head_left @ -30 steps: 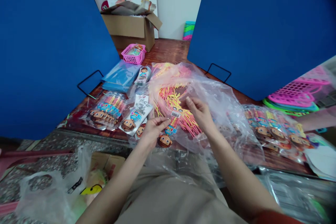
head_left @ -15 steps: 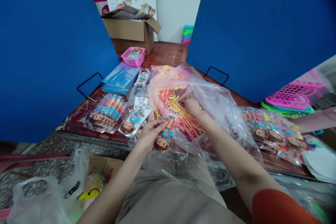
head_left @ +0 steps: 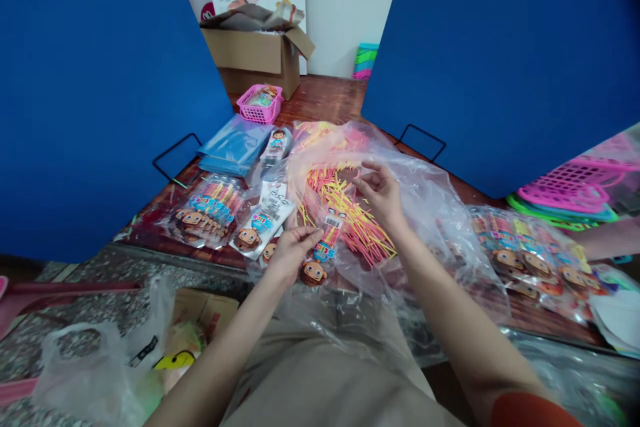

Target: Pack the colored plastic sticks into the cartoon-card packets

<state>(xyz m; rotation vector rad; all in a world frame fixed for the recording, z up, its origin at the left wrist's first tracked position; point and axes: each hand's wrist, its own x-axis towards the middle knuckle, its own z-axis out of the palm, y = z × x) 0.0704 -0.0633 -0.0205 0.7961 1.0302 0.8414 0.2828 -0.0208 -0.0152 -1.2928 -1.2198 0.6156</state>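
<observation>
My left hand (head_left: 293, 250) pinches a small clear packet with a cartoon monkey head (head_left: 321, 255), held at the near edge of the wooden table (head_left: 325, 97). My right hand (head_left: 383, 192) hovers over a heap of loose pink and yellow sticks (head_left: 350, 213) lying inside a big clear plastic bag (head_left: 425, 207); its fingers are pinched together, and I cannot make out whether a stick is in them. Filled monkey packets lie in a pile on the left (head_left: 210, 213), and a few more (head_left: 263, 220) rest just beside my left hand.
Another pile of filled packets (head_left: 525, 257) lies at right, beside a person's forearm (head_left: 607, 237). A pink basket (head_left: 260, 102), blue sheets (head_left: 233, 147) and an open cardboard box (head_left: 255, 53) sit farther back. Blue panels flank both sides. Stacked coloured baskets (head_left: 570, 193) stand far right.
My right hand reached deeper into the stick pile, then lifted up and slightly right with fingers pinched. My left hand kept holding the packet in place.
</observation>
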